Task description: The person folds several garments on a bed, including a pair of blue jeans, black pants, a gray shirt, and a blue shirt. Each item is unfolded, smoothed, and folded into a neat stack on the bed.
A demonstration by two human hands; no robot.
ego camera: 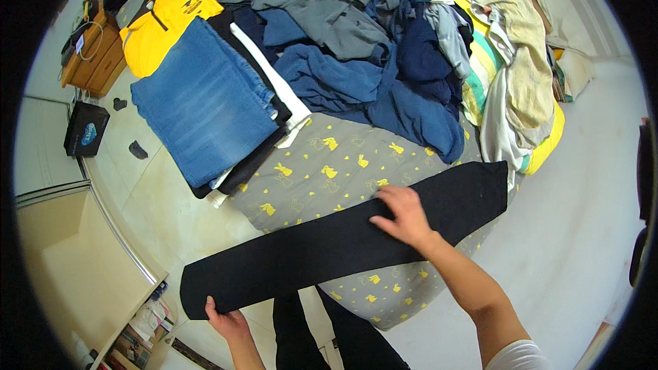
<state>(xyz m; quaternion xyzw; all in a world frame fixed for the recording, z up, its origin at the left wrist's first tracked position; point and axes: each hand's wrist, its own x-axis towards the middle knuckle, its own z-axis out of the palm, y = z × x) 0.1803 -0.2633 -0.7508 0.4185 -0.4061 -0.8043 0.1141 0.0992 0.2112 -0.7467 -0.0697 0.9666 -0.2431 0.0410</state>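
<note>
Black trousers, folded lengthwise into a long strip, lie slantwise across the near end of a grey bedsheet with yellow rabbits. Their left end sticks out past the bed's edge. My left hand grips the lower edge at that end, thumb on top, fingers hidden beneath. My right hand rests on the upper middle of the cloth, fingers spread near its far edge, slightly blurred. Beyond the strip, folded blue jeans top a stack of dark and white garments, beside a yellow shirt.
A loose heap of grey and blue clothes covers the far part of the bed, with cream cloth at its right. Left on the floor are a black box and a dark sock. An open drawer or cabinet stands lower left.
</note>
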